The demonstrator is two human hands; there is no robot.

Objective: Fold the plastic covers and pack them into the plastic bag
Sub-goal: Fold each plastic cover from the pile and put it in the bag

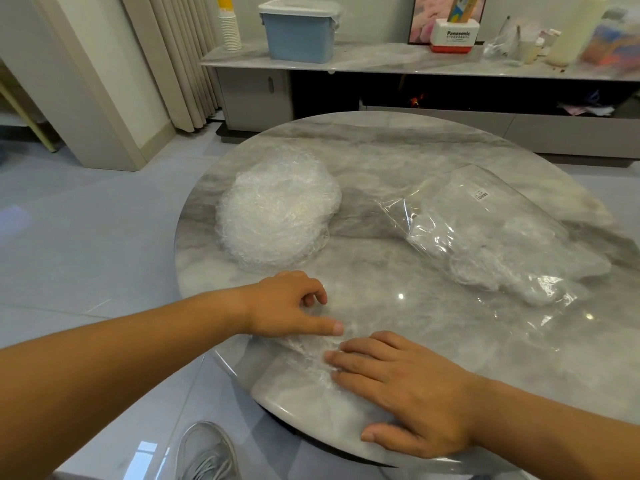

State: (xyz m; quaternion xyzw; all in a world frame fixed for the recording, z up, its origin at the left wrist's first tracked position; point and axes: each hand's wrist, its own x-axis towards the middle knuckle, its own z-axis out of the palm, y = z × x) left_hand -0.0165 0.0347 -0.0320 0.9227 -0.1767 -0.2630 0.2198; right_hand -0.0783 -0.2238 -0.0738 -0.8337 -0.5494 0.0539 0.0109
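A heap of crinkled clear plastic covers (277, 209) lies on the left part of the round marble table (398, 147). To the right lies a clear plastic bag (485, 230) with a barcode sticker and some folded covers inside near its mouth. One thin clear cover (304, 358) is spread flat at the table's near edge. My left hand (291, 306) pinches its far edge with thumb and curled fingers. My right hand (408, 393) rests flat on the cover, fingers together, pressing it down.
Behind the table runs a low grey cabinet (381, 60) carrying a blue lidded box (299, 32), a stack of paper cups (229, 31), a Panasonic carton (455, 34) and bottles. Curtains (173, 57) hang at the left. A grey shoe (207, 452) shows below on the glossy tiled floor.
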